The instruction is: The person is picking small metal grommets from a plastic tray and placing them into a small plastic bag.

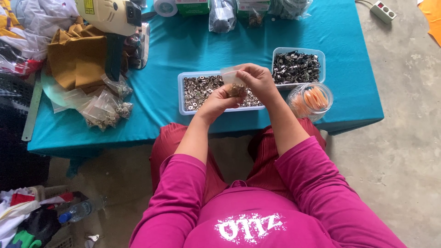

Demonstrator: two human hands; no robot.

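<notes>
Your left hand (219,100) and right hand (258,80) meet at the centre of the frame, just above the near edge of the desk (174,50). Together they grasp a small clear plastic bag (231,78): your right hand pinches its upper edge, while your left hand closes around its lower end, where small metal pieces show between the fingers. The bag is held in the air, directly over a shallow tray of silver snap buttons (197,92).

That tray sits at the centre of the desk, partly hidden by your hands. Just beside it, toward the upper right, stands a second tray of dark metal parts (296,66). Below that second tray, at the near right edge of the desk, is a round clear tub of orange pieces (311,100).

To the left of centre lies a heap of small filled bags (106,109). Above it, in the upper left of the frame, a cream-coloured machine (110,16) stands next to folded mustard-brown cloth (76,57). Packages and a roll of tape (165,7) line the far edge at the top.

A white power strip (383,11) lies on the concrete floor (404,138) in the upper right. A plastic bottle (80,210) lies on the floor at the lower left.
</notes>
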